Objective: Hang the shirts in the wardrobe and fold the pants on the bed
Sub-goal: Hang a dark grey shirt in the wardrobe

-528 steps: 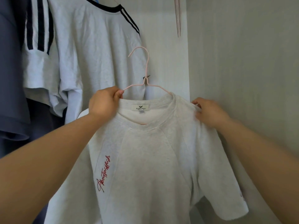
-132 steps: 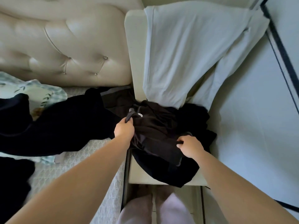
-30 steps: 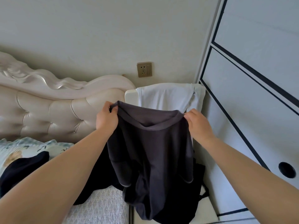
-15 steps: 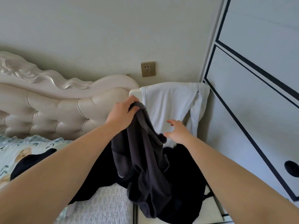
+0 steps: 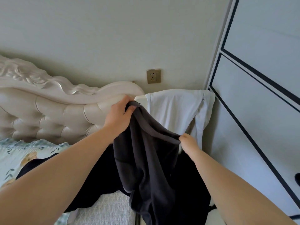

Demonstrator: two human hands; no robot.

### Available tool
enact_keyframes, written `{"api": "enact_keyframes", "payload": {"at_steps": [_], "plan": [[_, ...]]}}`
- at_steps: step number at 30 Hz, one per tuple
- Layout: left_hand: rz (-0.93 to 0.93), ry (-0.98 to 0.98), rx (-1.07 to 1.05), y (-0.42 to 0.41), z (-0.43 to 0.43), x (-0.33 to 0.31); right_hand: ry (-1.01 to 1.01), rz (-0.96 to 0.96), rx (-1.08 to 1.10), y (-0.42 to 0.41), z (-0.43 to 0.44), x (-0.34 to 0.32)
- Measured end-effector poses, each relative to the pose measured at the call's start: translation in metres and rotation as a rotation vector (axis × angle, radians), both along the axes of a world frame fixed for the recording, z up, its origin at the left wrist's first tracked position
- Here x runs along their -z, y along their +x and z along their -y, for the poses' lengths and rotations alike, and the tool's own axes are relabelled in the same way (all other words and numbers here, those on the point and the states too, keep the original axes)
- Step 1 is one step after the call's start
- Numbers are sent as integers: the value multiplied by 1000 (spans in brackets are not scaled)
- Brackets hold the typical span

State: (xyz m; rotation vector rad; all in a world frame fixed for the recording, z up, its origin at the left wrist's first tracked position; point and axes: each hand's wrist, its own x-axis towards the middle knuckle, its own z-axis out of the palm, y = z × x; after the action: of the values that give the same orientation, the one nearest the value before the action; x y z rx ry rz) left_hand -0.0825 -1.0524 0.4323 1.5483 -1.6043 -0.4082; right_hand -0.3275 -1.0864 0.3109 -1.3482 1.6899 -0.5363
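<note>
I hold a dark grey garment [image 5: 151, 163] up in front of me; it hangs down in loose folds. My left hand [image 5: 119, 118] grips its upper edge, raised near the headboard. My right hand [image 5: 189, 142] pinches the same edge lower and to the right. A white garment [image 5: 172, 109] lies draped over the cream nightstand [image 5: 139, 99] behind. More black clothes [image 5: 97, 184] lie heaped below, reaching onto the bed [image 5: 107, 211].
A tufted cream headboard [image 5: 53, 111] fills the left. A floral pillow [image 5: 14, 156] lies at the lower left. The white wardrobe door [image 5: 259, 111] with black lines stands at the right. A wall socket [image 5: 153, 76] sits above the nightstand.
My right hand, which had let go of the garment half a second ago, now pinches its edge again. My left hand has kept its grip and the view has tilted slightly.
</note>
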Motion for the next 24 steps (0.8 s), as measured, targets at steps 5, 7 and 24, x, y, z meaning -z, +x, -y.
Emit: {"api": "enact_keyframes", "payload": {"at_steps": [5, 7, 24], "plan": [[-61, 35, -225, 18, 8, 1, -14, 223, 123, -10, 12, -45], [-29, 141, -304, 26, 10, 5, 83, 418, 70, -15, 11, -62], [-505, 463, -63, -42, 12, -19, -321, 217, -38, -48, -44, -139]]}}
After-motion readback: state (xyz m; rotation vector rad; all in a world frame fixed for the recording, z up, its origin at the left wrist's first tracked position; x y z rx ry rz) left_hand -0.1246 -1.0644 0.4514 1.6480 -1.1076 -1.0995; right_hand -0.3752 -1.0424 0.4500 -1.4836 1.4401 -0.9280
